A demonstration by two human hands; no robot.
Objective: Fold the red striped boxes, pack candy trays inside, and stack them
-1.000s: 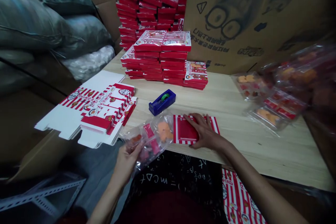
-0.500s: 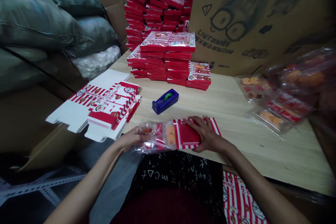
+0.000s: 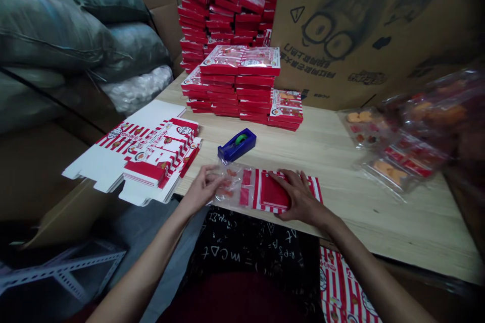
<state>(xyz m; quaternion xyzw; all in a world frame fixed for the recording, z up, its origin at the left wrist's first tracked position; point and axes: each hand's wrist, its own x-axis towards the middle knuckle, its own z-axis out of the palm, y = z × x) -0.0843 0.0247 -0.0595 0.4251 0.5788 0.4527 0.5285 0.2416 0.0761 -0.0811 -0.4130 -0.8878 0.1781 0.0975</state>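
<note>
As hand (image 3: 202,190) touches packet (image 3: 234,185) (clear), carton (image 3: 273,193) — flat

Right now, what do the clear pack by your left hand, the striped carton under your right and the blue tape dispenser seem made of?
The clear pack looks like glossy plastic film: see-through, with creases catching light. The striped carton looks like printed paperboard, smooth, perhaps coated. The blue tape dispenser looks like moulded plastic, from its even colour and sheen.

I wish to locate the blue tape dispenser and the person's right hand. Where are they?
Blue tape dispenser (image 3: 237,145), head view, on its blue body.
Right hand (image 3: 299,197), head view, on the back of the hand.
</note>
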